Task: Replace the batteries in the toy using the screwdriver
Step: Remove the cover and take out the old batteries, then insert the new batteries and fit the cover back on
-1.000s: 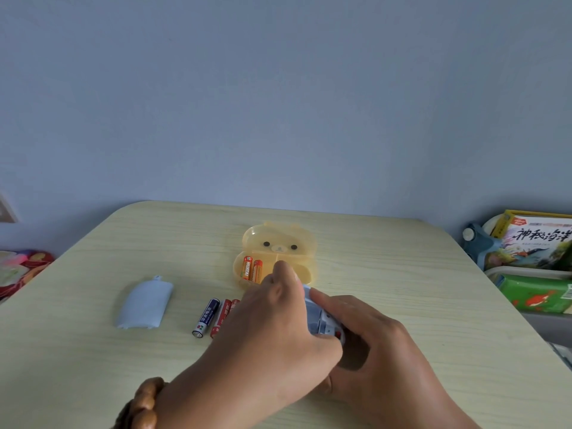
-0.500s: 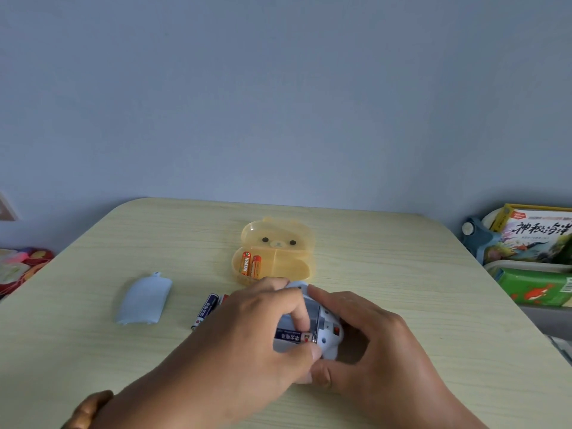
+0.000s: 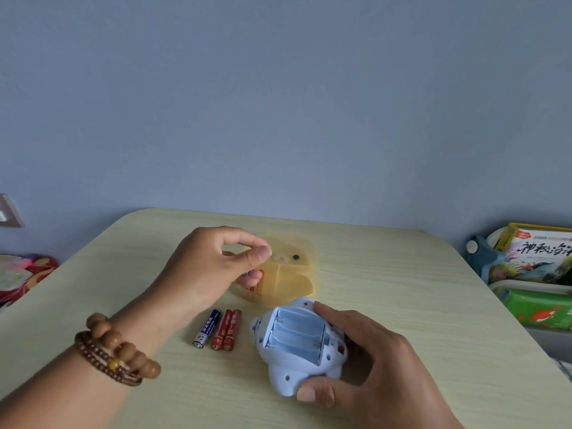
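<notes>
The pale blue toy [image 3: 280,371] lies belly up on the table, and its open battery bay [image 3: 297,335] has three empty slots. My right hand [image 3: 368,363] grips the toy from the right, thumb on its near end. My left hand [image 3: 213,267] hovers over the yellow bear-shaped case [image 3: 294,274], thumb and forefinger pinched, with a small blue battery end showing under the fingers. An orange battery [image 3: 254,287] lies in the case. Three used batteries [image 3: 218,329], one blue and two red, lie side by side left of the toy. No screwdriver is in view.
The light wooden table [image 3: 402,274] has rounded far corners. Past its right edge stand a picture book [image 3: 541,258] and a green box [image 3: 538,311]. Colourful items [image 3: 21,274] lie beyond the left edge. My left forearm hides the table's left part.
My left hand lifted a blue battery out of the toy and moved up and left to the yellow case. The toy's bay now shows empty. My right hand still holds the toy.
</notes>
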{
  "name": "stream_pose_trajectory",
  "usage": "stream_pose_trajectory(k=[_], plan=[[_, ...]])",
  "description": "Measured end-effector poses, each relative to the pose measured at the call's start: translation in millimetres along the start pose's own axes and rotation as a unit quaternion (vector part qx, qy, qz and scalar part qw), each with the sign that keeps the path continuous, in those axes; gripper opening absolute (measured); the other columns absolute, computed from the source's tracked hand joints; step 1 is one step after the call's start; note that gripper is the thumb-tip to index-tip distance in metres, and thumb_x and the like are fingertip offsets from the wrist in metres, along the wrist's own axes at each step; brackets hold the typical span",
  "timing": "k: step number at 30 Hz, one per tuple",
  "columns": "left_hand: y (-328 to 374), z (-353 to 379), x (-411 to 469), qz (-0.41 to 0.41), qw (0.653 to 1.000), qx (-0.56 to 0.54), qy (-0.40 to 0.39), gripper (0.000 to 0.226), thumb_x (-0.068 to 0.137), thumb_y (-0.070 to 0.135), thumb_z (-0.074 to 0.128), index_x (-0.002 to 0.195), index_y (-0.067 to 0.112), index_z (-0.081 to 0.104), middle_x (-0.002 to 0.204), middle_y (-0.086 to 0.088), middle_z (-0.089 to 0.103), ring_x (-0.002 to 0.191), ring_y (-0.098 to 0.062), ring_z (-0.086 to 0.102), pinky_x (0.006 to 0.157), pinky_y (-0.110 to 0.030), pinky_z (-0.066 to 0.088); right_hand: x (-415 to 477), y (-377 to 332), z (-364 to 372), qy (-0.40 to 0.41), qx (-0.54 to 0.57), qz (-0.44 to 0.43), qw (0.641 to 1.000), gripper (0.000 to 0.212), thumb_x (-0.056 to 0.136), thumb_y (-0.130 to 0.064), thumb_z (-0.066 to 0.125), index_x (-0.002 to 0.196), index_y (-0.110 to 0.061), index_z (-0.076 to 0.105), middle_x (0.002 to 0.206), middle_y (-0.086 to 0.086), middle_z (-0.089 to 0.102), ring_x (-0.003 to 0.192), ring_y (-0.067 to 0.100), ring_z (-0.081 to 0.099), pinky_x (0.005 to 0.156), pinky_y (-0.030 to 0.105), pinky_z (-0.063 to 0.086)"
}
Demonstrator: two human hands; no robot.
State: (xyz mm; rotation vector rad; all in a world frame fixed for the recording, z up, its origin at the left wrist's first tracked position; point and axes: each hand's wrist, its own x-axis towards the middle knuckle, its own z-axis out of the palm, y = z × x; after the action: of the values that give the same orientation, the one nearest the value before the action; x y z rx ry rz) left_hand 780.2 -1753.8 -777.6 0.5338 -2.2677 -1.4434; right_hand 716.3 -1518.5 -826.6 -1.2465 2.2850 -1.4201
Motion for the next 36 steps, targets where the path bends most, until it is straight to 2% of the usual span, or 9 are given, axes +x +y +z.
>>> stream_pose_trajectory(k=[4,9,11,15,20,27,29,32,36], plan=[[-13,-11,12,-0.008,0.993,0.063,-0.103,0.039,0.081,0.027,0.084,0.116,0.037,0.071,0.093,0.005,0.081,0.093,-0.011,0.077,0.103,-0.032,0.051,0,0,0,-0.004,-0.006,0.004,1.0,0.081,0.047,-0.036,0.1,0.12,-0.044,0.065,0.106,-0.025,0.069,0.096,-0.007,0.068,0.07,-0.001,0.047],[-17,-5,24,0.065,0.981,0.167,-0.076,0.045,0.066,0.028,0.094,0.104,0.04,0.073,0.097,0.029,0.071,0.093,0.005,0.063,0.085,-0.019,0.053,0,0,-1,-0.005,-0.025,-0.008,1.0,0.081,0.048,-0.047,0.097,0.123,-0.048,0.065,0.106,-0.022,0.07,0.097,-0.002,0.068,0.073,0.003,0.048],[-20,-2,29,0.065,0.975,0.199,-0.075,0.042,0.062,0.036,0.095,0.097,0.043,0.072,0.092,0.026,0.069,0.092,0.012,0.058,0.082,-0.018,0.051,0,1,-1,0.002,-0.031,-0.013,0.999,0.08,0.048,-0.052,0.095,0.122,-0.052,0.064,0.107,-0.022,0.071,0.099,-0.001,0.068,0.075,0.004,0.049],[-27,-2,36,0.06,0.968,0.22,-0.105,0.042,0.062,0.045,0.092,0.098,0.044,0.072,0.108,0.019,0.069,0.095,0.019,0.054,0.085,-0.021,0.048,0,1,-1,0.001,-0.023,-0.013,1.0,0.079,0.048,-0.049,0.096,0.12,-0.053,0.064,0.106,-0.02,0.071,0.098,-0.001,0.069,0.073,0.004,0.049],[-32,-4,35,0.085,0.966,0.208,-0.129,0.04,0.065,0.049,0.089,0.101,0.046,0.073,0.115,0.029,0.07,0.111,0.01,0.056,0.105,-0.031,0.046,1,1,-1,-0.004,-0.038,-0.016,0.999,0.081,0.05,-0.05,0.096,0.126,-0.043,0.066,0.105,-0.018,0.071,0.098,0.001,0.069,0.073,0.004,0.049],[-30,-9,30,0.108,0.963,0.208,-0.129,0.033,0.072,0.046,0.086,0.103,0.045,0.072,0.118,0.037,0.066,0.121,0.014,0.052,0.11,-0.028,0.038,-1,3,-1,-0.006,-0.037,-0.011,0.999,0.083,0.049,-0.052,0.095,0.125,-0.047,0.065,0.109,-0.021,0.071,0.101,-0.001,0.068,0.075,0.004,0.049],[-28,-18,24,0.118,0.962,0.211,-0.123,0.033,0.074,0.043,0.085,0.104,0.045,0.071,0.121,0.034,0.066,0.12,0.013,0.053,0.109,-0.021,0.038,-1,3,-1,-0.009,-0.036,-0.009,0.999,0.083,0.049,-0.053,0.095,0.126,-0.047,0.064,0.111,-0.022,0.07,0.103,-0.001,0.068,0.077,0.005,0.048],[-24,-41,5,0.141,0.961,0.218,-0.098,0.031,0.072,0.034,0.087,0.097,0.039,0.07,0.114,0.032,0.065,0.111,0.016,0.055,0.087,0.003,0.036,0,3,-1,-0.008,-0.04,-0.016,0.999,0.081,0.049,-0.056,0.094,0.124,-0.05,0.064,0.11,-0.022,0.071,0.103,-0.001,0.068,0.079,0.007,0.049],[-28,-65,-17,0.11,0.939,0.284,-0.157,0.045,0.063,0.04,0.092,0.1,0.042,0.067,0.113,0.036,0.063,0.109,0.013,0.056,0.083,-0.002,0.041,-1,4,-1,-0.003,-0.037,-0.01,0.999,0.083,0.048,-0.061,0.091,0.125,-0.046,0.065,0.111,-0.021,0.071,0.104,-0.003,0.068,0.081,0.006,0.049]])
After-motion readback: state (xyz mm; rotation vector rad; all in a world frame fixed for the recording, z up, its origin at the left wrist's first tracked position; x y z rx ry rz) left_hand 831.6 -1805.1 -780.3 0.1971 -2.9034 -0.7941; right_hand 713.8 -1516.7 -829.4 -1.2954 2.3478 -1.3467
